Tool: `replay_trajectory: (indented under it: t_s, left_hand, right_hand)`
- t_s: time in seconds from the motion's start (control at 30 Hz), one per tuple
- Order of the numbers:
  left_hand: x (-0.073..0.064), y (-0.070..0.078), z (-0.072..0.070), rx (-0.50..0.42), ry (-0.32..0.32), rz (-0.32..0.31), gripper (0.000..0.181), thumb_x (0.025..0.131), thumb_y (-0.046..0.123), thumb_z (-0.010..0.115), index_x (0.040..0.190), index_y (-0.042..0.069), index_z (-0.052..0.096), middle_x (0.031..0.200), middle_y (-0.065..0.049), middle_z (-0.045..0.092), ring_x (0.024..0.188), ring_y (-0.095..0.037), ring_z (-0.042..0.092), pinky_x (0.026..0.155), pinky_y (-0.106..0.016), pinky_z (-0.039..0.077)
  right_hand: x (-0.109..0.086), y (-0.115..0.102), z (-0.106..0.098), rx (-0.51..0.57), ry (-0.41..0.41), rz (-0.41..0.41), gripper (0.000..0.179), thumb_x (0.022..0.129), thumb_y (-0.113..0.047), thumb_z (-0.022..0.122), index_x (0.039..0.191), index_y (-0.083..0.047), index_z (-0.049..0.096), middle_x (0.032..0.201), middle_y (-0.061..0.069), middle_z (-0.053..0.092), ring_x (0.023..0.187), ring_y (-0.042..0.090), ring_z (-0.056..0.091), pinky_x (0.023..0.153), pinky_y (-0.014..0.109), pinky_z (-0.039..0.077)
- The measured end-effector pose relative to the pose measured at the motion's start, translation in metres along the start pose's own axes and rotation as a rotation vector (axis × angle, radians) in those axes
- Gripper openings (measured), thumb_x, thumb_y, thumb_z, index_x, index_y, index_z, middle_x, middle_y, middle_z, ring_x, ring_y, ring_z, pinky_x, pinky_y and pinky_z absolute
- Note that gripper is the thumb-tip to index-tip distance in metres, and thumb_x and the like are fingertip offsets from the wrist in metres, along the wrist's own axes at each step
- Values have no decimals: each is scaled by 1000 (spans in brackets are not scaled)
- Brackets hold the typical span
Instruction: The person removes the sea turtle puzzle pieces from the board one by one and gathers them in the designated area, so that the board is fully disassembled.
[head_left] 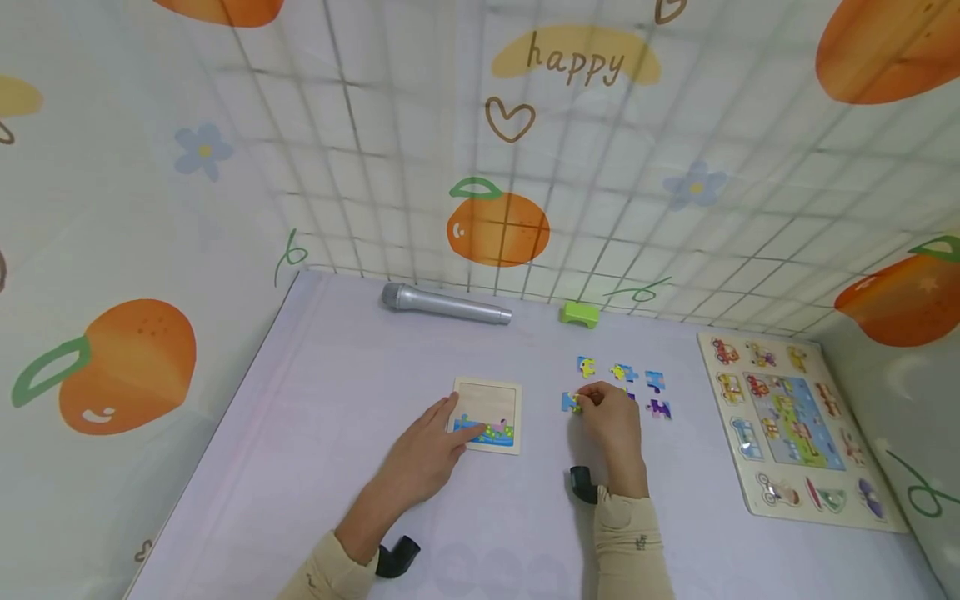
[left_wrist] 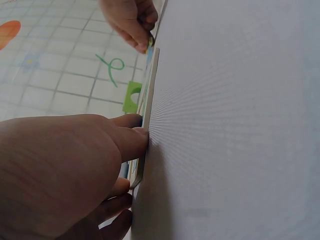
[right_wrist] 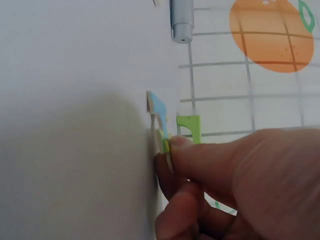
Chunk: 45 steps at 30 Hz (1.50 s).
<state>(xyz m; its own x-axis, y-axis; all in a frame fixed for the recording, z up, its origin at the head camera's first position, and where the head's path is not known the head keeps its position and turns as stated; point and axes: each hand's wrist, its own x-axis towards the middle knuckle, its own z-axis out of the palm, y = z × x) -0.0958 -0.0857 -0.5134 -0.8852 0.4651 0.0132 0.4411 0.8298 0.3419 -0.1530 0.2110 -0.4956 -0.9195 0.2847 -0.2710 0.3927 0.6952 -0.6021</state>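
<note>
A small wooden puzzle tray (head_left: 497,395) lies mid-table, with joined blue, green and pink pieces (head_left: 491,434) along its lower part. My left hand (head_left: 422,454) rests on its left side, fingers fairly straight at the edge and thumb across the pieces. In the left wrist view, that hand (left_wrist: 65,170) touches the thin tray edge (left_wrist: 153,85). To the right of the tray, my right hand (head_left: 611,419) pinches a blue and yellow puzzle piece (head_left: 569,402) between thumb and finger. The right wrist view has this piece (right_wrist: 158,108) tilted up on its edge.
Several loose puzzle pieces (head_left: 655,381) lie beyond and beside my right hand. A silver toy microphone (head_left: 450,305) and a green arched block (head_left: 580,314) sit at the back near the grid-patterned backdrop. A large picture puzzle board (head_left: 798,433) lies at the right edge.
</note>
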Motion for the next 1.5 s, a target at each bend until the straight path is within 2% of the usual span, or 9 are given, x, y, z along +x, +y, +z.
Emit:
replay_trajectory:
  t_s: [0.37, 0.6, 0.9, 1.1, 1.23, 1.5]
  left_hand:
    - [-1, 1, -2, -22, -4, -10, 41, 101, 18, 65, 139, 32, 64, 162, -22, 35, 148, -39, 39, 120, -49, 40]
    - [-2, 1, -3, -26, 3, -8, 42, 100, 17, 66, 139, 32, 65, 162, -22, 36, 148, -40, 39, 120, -49, 40]
    - [-1, 1, -2, -13, 17, -1, 41, 100, 17, 65, 138, 32, 65, 162, -23, 37, 147, -40, 40, 120, -48, 40]
    - [-1, 2, -3, -27, 21, 1, 41, 100, 16, 66, 137, 31, 66, 161, -23, 37, 147, -40, 41, 120, -48, 41]
    - [-1, 2, -3, -41, 6, -11, 41, 101, 17, 65, 138, 33, 65, 163, -22, 35, 148, -39, 39, 121, -48, 39]
    - [-1, 2, -4, -46, 15, -8, 40, 100, 17, 65, 137, 31, 66, 161, -22, 37, 147, -40, 41, 119, -49, 41]
  right_hand:
    - [3, 5, -3, -5, 78, 14, 17, 102, -15, 61, 111, -6, 72, 104, 15, 71, 91, 28, 59, 74, 34, 47]
    - [8, 8, -2, 8, 96, 33, 17, 103, -15, 60, 112, -6, 71, 108, 15, 70, 96, 30, 58, 81, 37, 50]
    - [8, 7, -1, 20, 141, 17, 19, 102, -15, 61, 113, -5, 72, 108, 17, 72, 96, 30, 61, 85, 41, 53]
    - [7, 6, -2, 6, 151, 8, 22, 102, -19, 61, 115, -4, 72, 108, 16, 73, 95, 29, 61, 82, 40, 53]
    - [5, 6, -3, -24, 123, 4, 29, 100, -24, 66, 119, -3, 71, 110, 17, 72, 98, 30, 62, 84, 42, 54]
    - [3, 4, -5, -64, 24, 4, 49, 92, -25, 75, 133, -2, 64, 131, 19, 67, 123, 37, 59, 107, 53, 48]
